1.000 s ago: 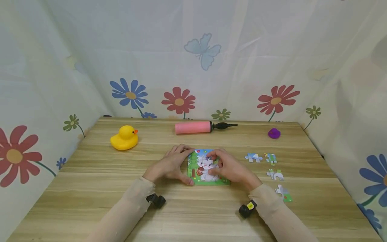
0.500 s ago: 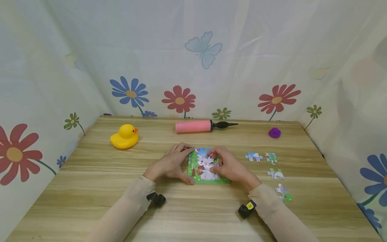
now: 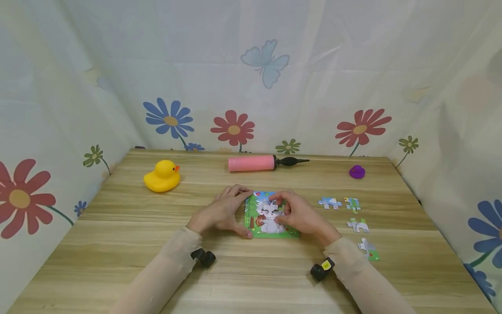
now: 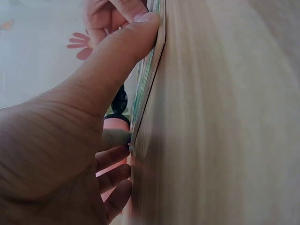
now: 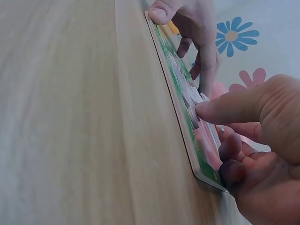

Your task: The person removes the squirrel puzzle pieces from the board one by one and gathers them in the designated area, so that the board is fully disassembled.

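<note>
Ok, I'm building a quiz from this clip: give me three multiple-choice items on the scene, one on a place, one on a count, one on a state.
1. Where is the yellow duck?
A. left of the puzzle board
B. right of the board
C. on the board

2. How many loose puzzle pieces lie right of the board?
A. two
B. four
C. six

3. What is the left hand doing?
A. lifting the pink pump
B. resting flat, off the board
C. gripping the board's left edge

Answers:
1 A, the duck sits far left.
2 B, four lie apart.
3 C, thumb and fingers bracket the edge.
</note>
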